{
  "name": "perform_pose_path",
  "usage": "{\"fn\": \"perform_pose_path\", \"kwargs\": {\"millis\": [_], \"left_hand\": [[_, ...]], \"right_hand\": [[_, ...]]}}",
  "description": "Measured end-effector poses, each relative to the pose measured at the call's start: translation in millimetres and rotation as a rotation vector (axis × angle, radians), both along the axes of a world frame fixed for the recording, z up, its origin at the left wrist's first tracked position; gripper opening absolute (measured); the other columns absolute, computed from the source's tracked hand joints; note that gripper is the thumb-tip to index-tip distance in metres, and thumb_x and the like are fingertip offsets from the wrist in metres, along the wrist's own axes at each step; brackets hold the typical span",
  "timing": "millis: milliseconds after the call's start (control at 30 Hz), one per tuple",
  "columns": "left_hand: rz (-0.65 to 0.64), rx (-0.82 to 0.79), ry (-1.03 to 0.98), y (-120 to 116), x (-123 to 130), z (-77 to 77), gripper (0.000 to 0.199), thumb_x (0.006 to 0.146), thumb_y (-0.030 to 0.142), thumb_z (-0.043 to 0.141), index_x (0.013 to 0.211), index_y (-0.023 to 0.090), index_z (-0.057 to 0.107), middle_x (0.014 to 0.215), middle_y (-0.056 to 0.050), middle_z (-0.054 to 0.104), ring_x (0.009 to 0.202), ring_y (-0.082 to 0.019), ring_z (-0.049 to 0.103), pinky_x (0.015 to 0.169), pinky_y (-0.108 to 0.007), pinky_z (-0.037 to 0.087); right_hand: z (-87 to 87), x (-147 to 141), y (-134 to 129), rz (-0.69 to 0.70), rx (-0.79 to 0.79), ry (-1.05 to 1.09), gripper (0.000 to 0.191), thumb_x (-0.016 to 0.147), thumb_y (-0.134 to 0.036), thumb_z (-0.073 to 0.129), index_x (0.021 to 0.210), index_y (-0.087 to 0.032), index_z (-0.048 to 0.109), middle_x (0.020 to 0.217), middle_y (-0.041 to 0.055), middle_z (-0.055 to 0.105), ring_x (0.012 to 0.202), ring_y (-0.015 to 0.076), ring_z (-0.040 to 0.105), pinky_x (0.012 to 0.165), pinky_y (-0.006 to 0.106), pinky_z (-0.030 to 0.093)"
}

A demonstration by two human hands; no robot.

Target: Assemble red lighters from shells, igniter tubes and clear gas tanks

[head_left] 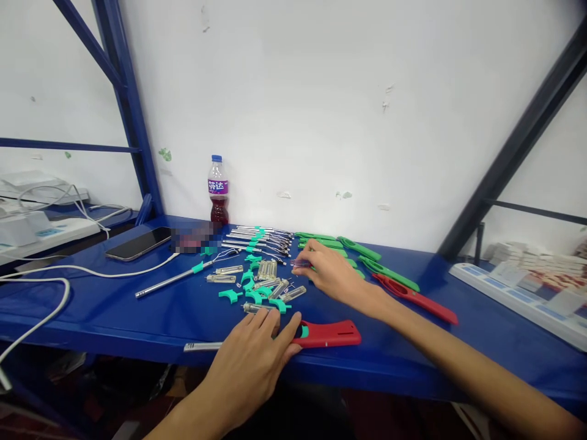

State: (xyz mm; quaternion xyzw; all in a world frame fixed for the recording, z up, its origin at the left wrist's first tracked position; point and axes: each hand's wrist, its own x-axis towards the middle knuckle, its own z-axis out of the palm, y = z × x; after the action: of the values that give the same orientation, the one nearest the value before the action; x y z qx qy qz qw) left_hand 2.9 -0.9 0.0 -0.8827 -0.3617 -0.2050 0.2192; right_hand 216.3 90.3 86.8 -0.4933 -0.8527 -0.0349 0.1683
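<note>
My left hand (254,351) is closed over a red lighter body (332,333) at the table's front edge; a metal tube (202,346) sticks out to its left. My right hand (325,269) is farther back, its fingertips pinching a small clear piece (300,263). Between and left of the hands lie several clear fuel tanks (267,269) and teal clips (230,296). Behind them, several metal tubes with wires (243,239) lie in a row. Green handle shells (360,248) and a red shell (417,297) rest around and beyond my right hand.
A drink bottle (219,192) stands at the back by the wall. A phone (140,243) and white cables (87,269) lie at the left. One loose metal tube (172,281) points toward the front left. A white power strip (518,304) is at the right.
</note>
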Motion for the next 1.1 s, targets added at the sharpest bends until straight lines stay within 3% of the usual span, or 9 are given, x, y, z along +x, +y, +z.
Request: {"fn": "perform_pose_path", "kwargs": {"millis": [267,567,733,833,900,967,1100], "left_hand": [[0.008,-0.013,0.002,-1,0,0.0,0.040,0.108,0.029,0.055,0.147,0.019,0.060,0.107,-0.011,0.072,0.093,-0.028,0.070,0.079,-0.042,0.058],[0.007,-0.022,-0.001,0,0,-0.3,0.042,0.107,0.028,0.056,0.148,0.019,0.059,0.109,-0.012,0.072,0.091,-0.028,0.071,0.077,-0.043,0.059],[0.003,-0.012,-0.021,-1,-1,-1.0,0.041,0.108,0.029,0.055,0.148,0.019,0.059,0.107,-0.012,0.072,0.091,-0.029,0.071,0.077,-0.043,0.059],[-0.015,0.006,-0.036,-1,-1,-0.9,0.038,0.109,0.031,0.052,0.144,0.018,0.060,0.105,-0.011,0.072,0.089,-0.028,0.070,0.076,-0.042,0.058],[-0.028,0.020,-0.049,0,0,-1.5,0.038,0.111,0.031,0.046,0.143,0.017,0.061,0.103,-0.011,0.071,0.088,-0.028,0.070,0.075,-0.042,0.059],[-0.038,0.036,-0.065,0,0,-2.8,0.040,0.112,0.031,0.039,0.142,0.016,0.061,0.102,-0.011,0.071,0.087,-0.028,0.070,0.075,-0.043,0.059],[-0.052,0.073,-0.098,1,0,-4.0,0.044,0.114,0.031,0.030,0.141,0.014,0.060,0.103,-0.013,0.072,0.088,-0.030,0.071,0.075,-0.045,0.059]], "right_hand": [[-7.5,-24,31,0.018,-0.048,-0.123,0.037,0.103,-0.040,0.069,0.133,-0.018,0.065,0.134,0.0099,0.068,0.113,0.0242,0.070,0.096,0.047,0.062],[-5.5,-20,27,0.001,-0.041,-0.124,0.037,0.103,-0.040,0.069,0.133,-0.018,0.065,0.133,0.0098,0.068,0.113,0.0242,0.070,0.096,0.047,0.062],[1.9,-6,-2,-0.057,-0.026,-0.118,0.031,0.104,-0.041,0.067,0.125,-0.018,0.068,0.123,0.0079,0.072,0.104,0.0206,0.072,0.091,0.043,0.062],[-1.5,5,-33,-0.056,-0.028,-0.111,0.029,0.106,-0.043,0.063,0.098,-0.017,0.072,0.091,0.0018,0.073,0.080,0.0151,0.069,0.077,0.033,0.058],[-8.8,10,-54,-0.029,-0.035,-0.099,0.036,0.105,-0.038,0.063,0.075,-0.020,0.070,0.074,0.0016,0.070,0.070,0.0159,0.066,0.063,0.029,0.043],[-19.7,14,-71,-0.010,-0.032,-0.084,0.033,0.104,-0.033,0.062,0.074,-0.022,0.068,0.076,0.0003,0.071,0.067,0.0153,0.064,0.060,0.030,0.033],[-44.2,14,-85,-0.045,0.022,-0.042,0.031,0.109,-0.029,0.049,0.083,-0.022,0.065,0.081,0.0012,0.070,0.067,0.0171,0.065,0.061,0.033,0.025]]}}
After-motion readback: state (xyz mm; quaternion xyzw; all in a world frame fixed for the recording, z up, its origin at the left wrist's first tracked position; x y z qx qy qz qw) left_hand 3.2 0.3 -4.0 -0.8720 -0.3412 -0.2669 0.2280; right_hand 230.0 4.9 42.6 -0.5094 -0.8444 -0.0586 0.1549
